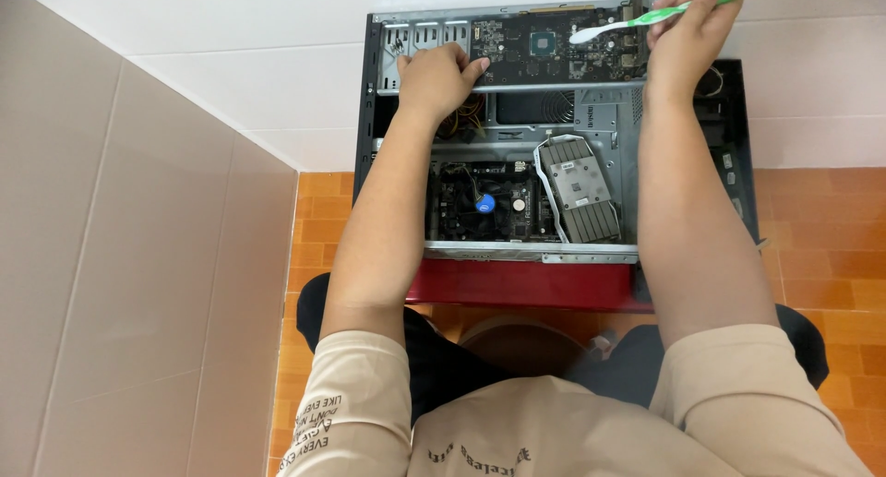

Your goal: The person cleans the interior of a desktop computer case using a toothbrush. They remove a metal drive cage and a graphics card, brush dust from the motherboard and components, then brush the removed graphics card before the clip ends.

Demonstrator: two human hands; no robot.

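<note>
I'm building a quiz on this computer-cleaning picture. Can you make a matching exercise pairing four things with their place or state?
Things:
1. right hand
2. left hand
3. heatsink
4. red stool

Places or states:
A. under the open computer case
B. holds the green toothbrush
C. lies inside the case, lower right
D. grips the circuit board at its left edge

Pairs: 1-B, 2-D, 3-C, 4-A

A green-and-white toothbrush (669, 14) lies bristles-down across a dark upright circuit board (554, 43).
</note>
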